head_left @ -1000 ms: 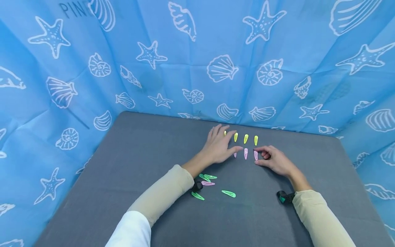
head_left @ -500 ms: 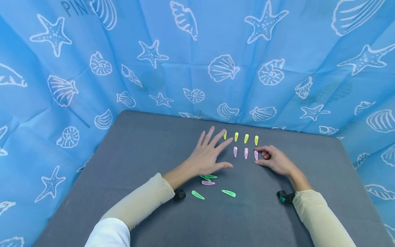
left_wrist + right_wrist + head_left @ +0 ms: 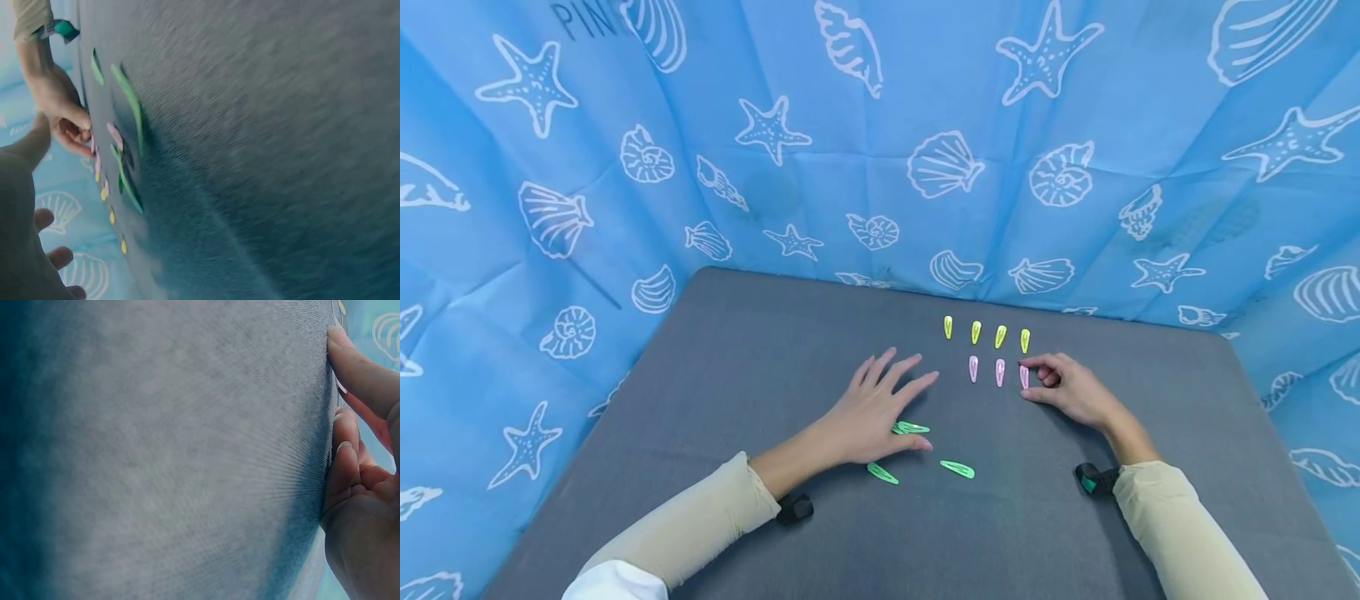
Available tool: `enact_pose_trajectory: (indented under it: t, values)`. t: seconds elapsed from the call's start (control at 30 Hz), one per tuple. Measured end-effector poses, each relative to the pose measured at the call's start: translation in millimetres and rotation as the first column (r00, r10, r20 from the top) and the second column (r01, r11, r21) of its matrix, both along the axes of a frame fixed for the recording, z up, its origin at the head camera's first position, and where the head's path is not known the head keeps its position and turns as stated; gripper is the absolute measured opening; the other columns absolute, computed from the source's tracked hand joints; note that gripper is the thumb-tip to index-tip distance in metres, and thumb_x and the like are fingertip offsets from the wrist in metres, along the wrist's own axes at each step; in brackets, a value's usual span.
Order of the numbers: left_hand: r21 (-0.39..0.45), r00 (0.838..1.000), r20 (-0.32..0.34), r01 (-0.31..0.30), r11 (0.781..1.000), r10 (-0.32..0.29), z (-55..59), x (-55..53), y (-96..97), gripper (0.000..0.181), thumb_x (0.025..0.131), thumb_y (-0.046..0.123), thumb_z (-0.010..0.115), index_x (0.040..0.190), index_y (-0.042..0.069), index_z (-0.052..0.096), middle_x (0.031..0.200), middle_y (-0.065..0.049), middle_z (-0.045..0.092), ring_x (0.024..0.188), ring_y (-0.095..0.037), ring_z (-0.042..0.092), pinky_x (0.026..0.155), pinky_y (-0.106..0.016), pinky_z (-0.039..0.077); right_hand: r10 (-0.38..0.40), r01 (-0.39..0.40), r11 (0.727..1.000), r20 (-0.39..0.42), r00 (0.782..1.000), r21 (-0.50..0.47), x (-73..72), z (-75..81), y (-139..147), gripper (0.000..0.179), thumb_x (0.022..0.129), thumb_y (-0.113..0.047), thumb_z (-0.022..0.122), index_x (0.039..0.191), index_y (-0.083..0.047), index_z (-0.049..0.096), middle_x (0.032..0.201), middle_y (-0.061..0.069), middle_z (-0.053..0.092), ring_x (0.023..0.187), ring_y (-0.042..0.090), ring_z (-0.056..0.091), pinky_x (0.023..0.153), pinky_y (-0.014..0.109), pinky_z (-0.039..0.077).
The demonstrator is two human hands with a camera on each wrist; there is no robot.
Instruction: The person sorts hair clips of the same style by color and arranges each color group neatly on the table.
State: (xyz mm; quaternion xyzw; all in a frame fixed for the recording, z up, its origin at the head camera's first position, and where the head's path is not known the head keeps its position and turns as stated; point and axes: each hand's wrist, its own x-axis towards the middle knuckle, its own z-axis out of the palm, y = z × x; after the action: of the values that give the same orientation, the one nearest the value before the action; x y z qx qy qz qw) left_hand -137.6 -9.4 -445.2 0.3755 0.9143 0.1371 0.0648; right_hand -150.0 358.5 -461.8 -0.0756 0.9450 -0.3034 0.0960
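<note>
My right hand (image 3: pixel 1071 392) pinches a pink hair clip (image 3: pixel 1024 377) lengthwise, thumb and forefinger at its two ends, on the grey table. That clip ends a row with two other pink clips, one being the middle clip (image 3: pixel 1000 372). Behind them runs a row of several yellow hair clips, among them a yellow clip (image 3: pixel 976 332). My left hand (image 3: pixel 865 417) hovers with spread fingers over a loose group of green hair clips (image 3: pixel 912 427), holding nothing. A loose pink clip (image 3: pixel 115 136) shows in the left wrist view; the left hand hides it in the head view.
Two green clips lie apart nearer the front, a left one (image 3: pixel 882 473) and a right one (image 3: pixel 957 469). The grey cloth-covered table (image 3: pixel 737 350) meets a blue curtain (image 3: pixel 850 183) with seashell prints along its back and sides.
My left hand has drawn back from the rows toward the front left, uncovering the yellow and pink clips, and now covers part of the loose group. The right hand has stayed at its pink clip.
</note>
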Motion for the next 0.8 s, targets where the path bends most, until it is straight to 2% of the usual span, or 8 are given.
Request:
enact_pose_trajectory:
  t: [0.07, 0.17, 0.27, 0.4, 0.5, 0.63, 0.8]
  values:
    - [-0.005, 1.0, 0.028, -0.015, 1.0, 0.015, -1.3, 3.4, -2.4, 0.089, 0.088, 0.071, 0.064, 0.16, 0.036, 0.028, 0.165, -0.002, 0.027, 0.154, -0.034, 0.021, 0.121, -0.06, 0.025, -0.002, 0.002, 1.0, -0.006, 1.0, 0.002, -0.2, -0.2, -0.1, 0.055, 0.09, -0.034, 0.079, 0.136, -0.008, 0.063, 0.106, 0.01, 0.057, 0.093, 0.02, 0.05, 0.079, 0.029, 0.041]
    - [-0.003, 0.995, 0.084, -0.056, 0.998, 0.056, -2.5, 6.2, -4.5, 0.077, 0.087, 0.066, 0.069, 0.151, 0.032, 0.044, 0.144, -0.002, 0.043, 0.133, -0.025, 0.037, 0.109, -0.049, 0.034, 0.0, 0.0, 1.0, -0.004, 1.0, 0.008, -0.2, -0.7, -0.1, 0.055, 0.09, -0.035, 0.079, 0.136, -0.008, 0.063, 0.106, 0.01, 0.057, 0.093, 0.019, 0.05, 0.079, 0.028, 0.041]
    - [0.01, 0.985, 0.151, -0.09, 0.996, 0.088, -2.9, 7.0, -6.4, 0.061, 0.087, 0.059, 0.074, 0.136, 0.028, 0.055, 0.121, 0.001, 0.049, 0.111, -0.019, 0.039, 0.094, -0.039, 0.033, 0.002, -0.002, 1.0, 0.003, 1.0, 0.012, -0.2, -1.2, 0.6, 0.055, 0.091, -0.035, 0.078, 0.136, -0.009, 0.063, 0.107, 0.01, 0.056, 0.094, 0.02, 0.05, 0.079, 0.028, 0.041]
    - [0.046, 0.968, 0.233, -0.103, 0.994, 0.089, -4.2, 6.5, -7.7, 0.043, 0.086, 0.051, 0.078, 0.117, 0.028, 0.06, 0.102, 0.006, 0.052, 0.096, -0.015, 0.039, 0.085, -0.034, 0.03, 0.004, -0.004, 1.0, 0.005, 1.0, 0.011, 0.1, -1.4, 2.1, 0.055, 0.091, -0.035, 0.078, 0.137, -0.008, 0.062, 0.107, 0.01, 0.056, 0.094, 0.021, 0.05, 0.079, 0.028, 0.041]
    - [0.069, 0.96, 0.27, -0.097, 0.993, 0.075, -6.7, 6.8, -7.6, 0.033, 0.086, 0.046, 0.08, 0.104, 0.028, 0.06, 0.092, 0.008, 0.053, 0.088, -0.013, 0.039, 0.081, -0.033, 0.028, 0.003, -0.003, 1.0, 0.006, 1.0, 0.008, 0.2, -1.4, 2.1, 0.055, 0.091, -0.035, 0.078, 0.137, -0.009, 0.062, 0.107, 0.01, 0.056, 0.094, 0.021, 0.05, 0.079, 0.028, 0.04]
    - [0.078, 0.96, 0.272, -0.083, 0.993, 0.059, -11.3, 8.2, -6.7, 0.026, 0.086, 0.04, 0.082, 0.093, 0.027, 0.06, 0.082, 0.014, 0.053, 0.081, -0.011, 0.039, 0.08, -0.031, 0.027, 0.004, -0.004, 1.0, 0.003, 1.0, 0.004, 0.0, -2.0, 1.1, 0.055, 0.091, -0.035, 0.078, 0.137, -0.008, 0.062, 0.107, 0.01, 0.056, 0.094, 0.021, 0.05, 0.078, 0.028, 0.04]
    - [0.074, 0.973, 0.226, -0.074, 0.995, 0.056, -12.2, 8.7, -4.3, 0.016, 0.087, 0.035, 0.08, 0.091, 0.027, 0.067, 0.072, 0.019, 0.055, 0.076, -0.007, 0.041, 0.079, -0.03, 0.027, 0.005, -0.005, 1.0, -0.001, 1.0, 0.005, 0.2, -2.2, 0.8, 0.055, 0.091, -0.034, 0.078, 0.136, -0.008, 0.062, 0.107, 0.01, 0.056, 0.095, 0.02, 0.05, 0.078, 0.028, 0.04]
